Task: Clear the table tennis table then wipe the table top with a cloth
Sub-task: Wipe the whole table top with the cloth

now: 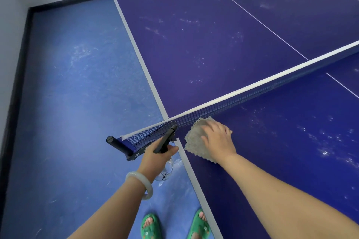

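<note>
cloth [194,139] lies on the table [281,151] just beside the net [233,103], right hand [219,137] flat on it, fingers straight. left hand [153,159] grips a spray bottle [166,139] beyond the table edge.

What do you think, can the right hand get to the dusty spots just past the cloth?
Probably yes. The right hand lies flat on the cloth, and the dusty spots sit on the same side of the net, with only bare table top between them.
</note>
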`<state>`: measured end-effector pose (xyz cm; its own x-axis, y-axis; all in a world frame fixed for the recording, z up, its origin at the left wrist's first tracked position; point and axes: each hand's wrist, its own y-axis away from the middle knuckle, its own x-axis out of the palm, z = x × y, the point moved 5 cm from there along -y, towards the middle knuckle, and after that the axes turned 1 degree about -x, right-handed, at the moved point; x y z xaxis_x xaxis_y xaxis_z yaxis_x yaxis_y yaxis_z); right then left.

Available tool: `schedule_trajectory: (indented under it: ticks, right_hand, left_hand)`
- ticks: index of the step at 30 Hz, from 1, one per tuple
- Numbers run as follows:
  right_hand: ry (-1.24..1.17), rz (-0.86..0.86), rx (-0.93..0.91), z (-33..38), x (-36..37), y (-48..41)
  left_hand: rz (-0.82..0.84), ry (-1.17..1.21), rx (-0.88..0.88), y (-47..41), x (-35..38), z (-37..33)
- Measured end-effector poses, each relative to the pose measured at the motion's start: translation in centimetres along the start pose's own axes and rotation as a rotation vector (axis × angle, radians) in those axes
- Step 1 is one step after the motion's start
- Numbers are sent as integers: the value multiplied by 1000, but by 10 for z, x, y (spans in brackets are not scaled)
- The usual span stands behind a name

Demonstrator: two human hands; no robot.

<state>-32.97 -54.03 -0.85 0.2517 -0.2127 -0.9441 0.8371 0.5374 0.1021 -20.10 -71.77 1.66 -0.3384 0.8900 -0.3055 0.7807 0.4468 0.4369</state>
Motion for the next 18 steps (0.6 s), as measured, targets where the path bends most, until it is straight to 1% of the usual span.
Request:
schedule_trajectory:
  ticks: [3,7,9,10,12,15,17,18]
  right_hand:
    - [50,195,-53,12,29,4]
    - [137,198,-215,36,60,32]
    - [227,177,-237,33,61,17]
    - [261,162,-212,23,57,3]
    - [262,141,-49,-10,46,-26]
    - [194,122,307,-75,23,-50]
    - [132,82,470,-88,22,-47]
    - [122,60,495,-77,26,-42]
  left_hand:
    - [3,22,2,2,0,0]
    - [-15,43,-9,2,-1,0]
    - [-7,40,-10,1,-2,1]
    - [-1,40,-6,1,-2,1]
    - [4,26,9,1,-3,2]
    - [-11,17,-5,2,-4,10]
    - [-18,20,-23,3,-4,17]
    - [-18,19,-20,4,-4,19]
